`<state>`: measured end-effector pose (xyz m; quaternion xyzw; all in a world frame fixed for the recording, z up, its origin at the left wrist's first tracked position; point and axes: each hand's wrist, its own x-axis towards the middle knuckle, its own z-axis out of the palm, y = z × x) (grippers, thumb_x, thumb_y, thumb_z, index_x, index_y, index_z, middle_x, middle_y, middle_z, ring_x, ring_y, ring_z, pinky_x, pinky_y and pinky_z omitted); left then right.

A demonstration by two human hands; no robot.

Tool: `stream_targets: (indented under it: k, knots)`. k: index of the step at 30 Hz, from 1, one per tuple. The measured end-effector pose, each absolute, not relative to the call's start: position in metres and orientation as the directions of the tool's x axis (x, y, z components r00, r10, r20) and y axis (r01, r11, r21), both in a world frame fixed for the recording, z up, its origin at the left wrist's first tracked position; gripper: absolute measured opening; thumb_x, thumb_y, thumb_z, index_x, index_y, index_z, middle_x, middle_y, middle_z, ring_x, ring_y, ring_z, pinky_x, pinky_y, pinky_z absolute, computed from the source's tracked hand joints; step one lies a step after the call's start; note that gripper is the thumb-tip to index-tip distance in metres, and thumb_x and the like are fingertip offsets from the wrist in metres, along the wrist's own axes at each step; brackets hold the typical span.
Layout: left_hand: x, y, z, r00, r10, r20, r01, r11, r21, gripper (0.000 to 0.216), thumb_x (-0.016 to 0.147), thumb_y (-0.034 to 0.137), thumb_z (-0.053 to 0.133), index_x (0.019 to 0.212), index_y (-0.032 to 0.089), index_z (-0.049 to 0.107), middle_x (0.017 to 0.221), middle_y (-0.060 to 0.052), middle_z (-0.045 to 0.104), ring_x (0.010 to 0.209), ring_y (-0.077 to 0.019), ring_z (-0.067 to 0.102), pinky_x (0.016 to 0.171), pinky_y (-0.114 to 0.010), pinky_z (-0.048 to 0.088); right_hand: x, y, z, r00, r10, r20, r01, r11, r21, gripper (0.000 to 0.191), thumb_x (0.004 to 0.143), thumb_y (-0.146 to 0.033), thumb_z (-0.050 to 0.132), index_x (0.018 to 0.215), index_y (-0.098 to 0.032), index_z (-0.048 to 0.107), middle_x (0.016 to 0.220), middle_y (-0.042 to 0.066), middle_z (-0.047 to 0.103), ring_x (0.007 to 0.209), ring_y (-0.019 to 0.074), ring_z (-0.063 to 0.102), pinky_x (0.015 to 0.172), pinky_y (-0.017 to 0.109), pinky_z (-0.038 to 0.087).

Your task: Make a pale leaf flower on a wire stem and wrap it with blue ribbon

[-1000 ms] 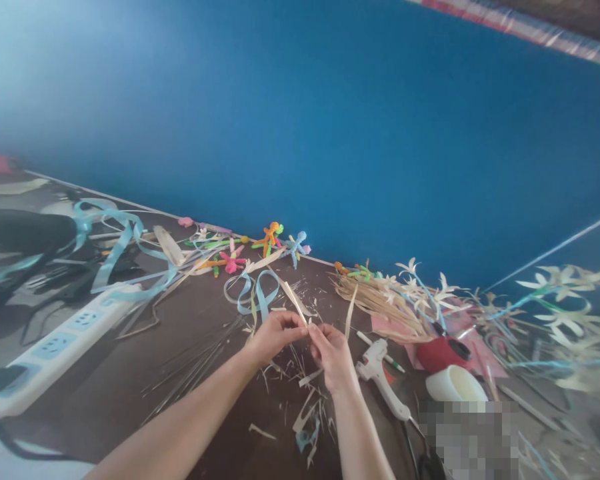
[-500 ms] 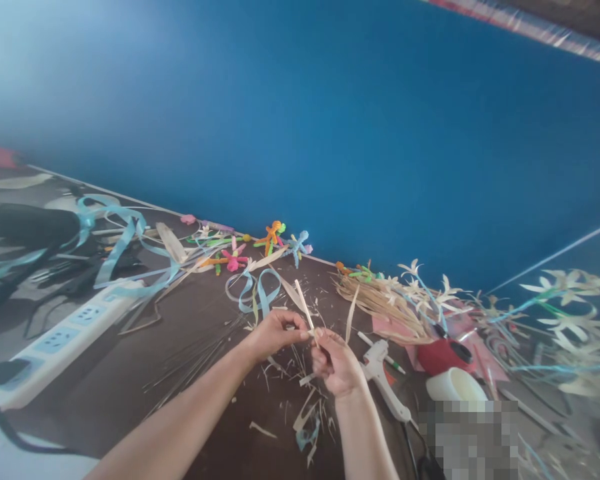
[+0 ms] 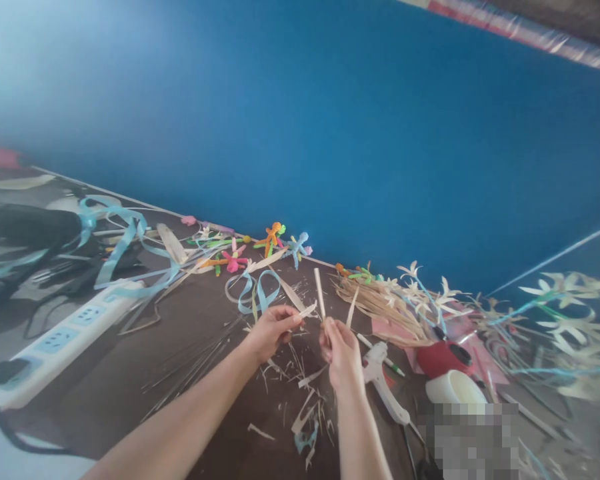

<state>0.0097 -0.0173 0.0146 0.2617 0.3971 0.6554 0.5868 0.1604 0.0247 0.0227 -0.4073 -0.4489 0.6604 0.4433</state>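
Note:
Between thumb and fingers, my left hand [image 3: 275,330] pinches a small pale strip of dried husk [image 3: 307,311] whose tip points up and right. My right hand [image 3: 339,343], a little apart from it, is closed on a thin pale stick [image 3: 320,293] that stands nearly upright. What is at the stick's lower end is covered by the fingers. Below the hands, husk scraps [image 3: 305,410] litter the dark brown tabletop [image 3: 215,407]. Beyond my left hand lies a looped light blue ribbon [image 3: 267,290].
A white glue gun [image 3: 384,383] lies right of my right hand, near a red tape dispenser [image 3: 445,358] and a white roll [image 3: 456,388]. A bundle of dried husks [image 3: 380,310] and husk flowers [image 3: 445,293] sit behind. At left is a power strip [image 3: 70,337]. A blue wall [image 3: 300,133] rises behind.
My hands were together at the stick and have since moved apart. The husk strip now shows in my left hand; the stick has shifted right and turned more upright in my right hand.

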Motion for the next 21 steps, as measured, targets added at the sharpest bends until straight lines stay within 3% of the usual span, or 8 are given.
stream_targets:
  k: [4, 8, 11, 17, 21]
  knots:
    - [0.01, -0.019, 0.016, -0.159, 0.979, -0.128, -0.542, 0.022, 0.84, 0.02, 0.064, 0.029, 0.071, 0.069, 0.013, 0.059, 0.063, 0.0, 0.058, 0.049, -0.0042, 0.043, 0.039, -0.014, 0.025, 0.144, 0.012, 0.019, -0.267, 0.963, 0.035, -0.031, 0.028, -0.999, 0.028, 0.074, -0.044, 0.059, 0.075, -0.016, 0.055, 0.055, -0.005, 0.05, 0.039, 0.0049, 0.034, 0.036, 0.018, 0.023]
    - [0.012, -0.018, 0.013, -0.138, 0.985, -0.102, -0.437, 0.032, 0.899, 0.022, 0.064, 0.03, 0.071, 0.068, 0.013, 0.059, 0.052, 0.005, 0.049, 0.04, -0.0018, 0.033, 0.037, -0.015, 0.022, 0.145, 0.009, 0.022, -0.316, 0.941, 0.121, 0.054, 0.146, -0.988, 0.026, 0.075, -0.042, 0.058, 0.073, -0.016, 0.056, 0.056, -0.004, 0.051, 0.043, 0.0067, 0.037, 0.039, 0.019, 0.027]
    - [0.015, -0.018, 0.012, -0.121, 0.989, -0.084, -0.381, 0.032, 0.924, 0.022, 0.064, 0.031, 0.07, 0.068, 0.013, 0.059, 0.051, 0.005, 0.048, 0.038, -0.0015, 0.031, 0.036, -0.016, 0.022, 0.146, 0.01, 0.02, -0.316, 0.943, 0.102, 0.051, 0.124, -0.991, 0.026, 0.075, -0.042, 0.058, 0.068, -0.016, 0.056, 0.054, -0.004, 0.049, 0.042, 0.0064, 0.036, 0.038, 0.019, 0.026]
    - [0.015, -0.019, 0.01, -0.06, 0.988, -0.145, -0.456, 0.102, 0.884, 0.022, 0.067, 0.033, 0.067, 0.073, 0.013, 0.061, 0.055, 0.002, 0.053, 0.042, -0.0043, 0.04, 0.035, -0.015, 0.023, 0.147, 0.015, 0.013, -0.296, 0.953, -0.069, -0.111, -0.106, -0.988, 0.029, 0.074, -0.042, 0.06, 0.062, -0.017, 0.051, 0.046, -0.008, 0.042, 0.036, 0.0041, 0.027, 0.035, 0.018, 0.017]
    - [0.015, -0.018, 0.008, 0.038, 0.967, -0.253, -0.499, 0.238, 0.833, 0.041, 0.076, 0.049, 0.049, 0.066, 0.012, 0.06, 0.057, -0.004, 0.059, 0.044, -0.0081, 0.046, 0.032, -0.017, 0.023, 0.148, 0.014, 0.018, -0.304, 0.953, -0.004, -0.083, -0.031, -0.996, 0.023, 0.074, -0.038, 0.062, 0.066, -0.017, 0.055, 0.048, -0.006, 0.046, 0.038, 0.0044, 0.032, 0.036, 0.018, 0.02]
